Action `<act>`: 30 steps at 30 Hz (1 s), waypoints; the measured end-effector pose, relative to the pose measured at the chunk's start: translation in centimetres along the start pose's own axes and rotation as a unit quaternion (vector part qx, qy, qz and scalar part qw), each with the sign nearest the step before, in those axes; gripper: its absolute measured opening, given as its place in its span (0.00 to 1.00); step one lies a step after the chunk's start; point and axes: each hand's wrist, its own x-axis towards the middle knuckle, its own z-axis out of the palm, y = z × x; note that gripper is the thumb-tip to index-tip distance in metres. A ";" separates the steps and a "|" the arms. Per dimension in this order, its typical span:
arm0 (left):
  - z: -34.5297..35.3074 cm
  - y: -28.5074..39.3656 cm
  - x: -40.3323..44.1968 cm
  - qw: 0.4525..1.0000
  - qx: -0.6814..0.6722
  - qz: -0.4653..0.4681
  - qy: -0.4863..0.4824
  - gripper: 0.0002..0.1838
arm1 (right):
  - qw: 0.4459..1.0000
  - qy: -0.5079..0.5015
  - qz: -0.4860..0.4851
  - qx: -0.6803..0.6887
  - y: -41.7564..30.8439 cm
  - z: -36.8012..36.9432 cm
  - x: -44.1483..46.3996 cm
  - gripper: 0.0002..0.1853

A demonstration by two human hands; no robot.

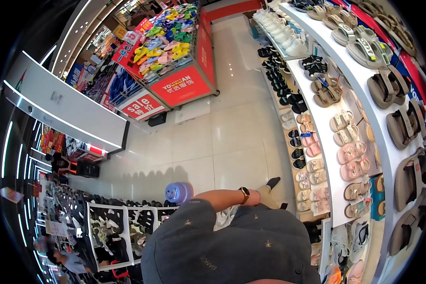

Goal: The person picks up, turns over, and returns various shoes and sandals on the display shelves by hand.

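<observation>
My left arm reaches across the front of my dark grey shirt, a brown-strapped watch on its wrist. My left hand (254,197) is by my beige trouser leg (270,198); its fingers are hidden, so whether it holds anything cannot be made out. Between that forearm and the shirt shows a whitish-grey object (226,217), perhaps a shoe, mostly covered. My right hand is out of sight; only a sliver of skin shows at the bottom edge. A dark-shod foot (273,182) stands on the tiles ahead.
Curved white shelves (333,156) of sandals run along my right. To my left stand a shoe rack (125,232) and a blue-purple water jug (179,192). Ahead is a red sale bin (180,87) heaped with colourful slippers. A person (68,260) is at the lower left.
</observation>
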 end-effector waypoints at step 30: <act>-0.3 5.8 -11.1 0.839 -0.381 -0.170 0.350 0.17 | 0.978 -0.069 -0.097 -0.173 -6.7 0.5 2.5 0.41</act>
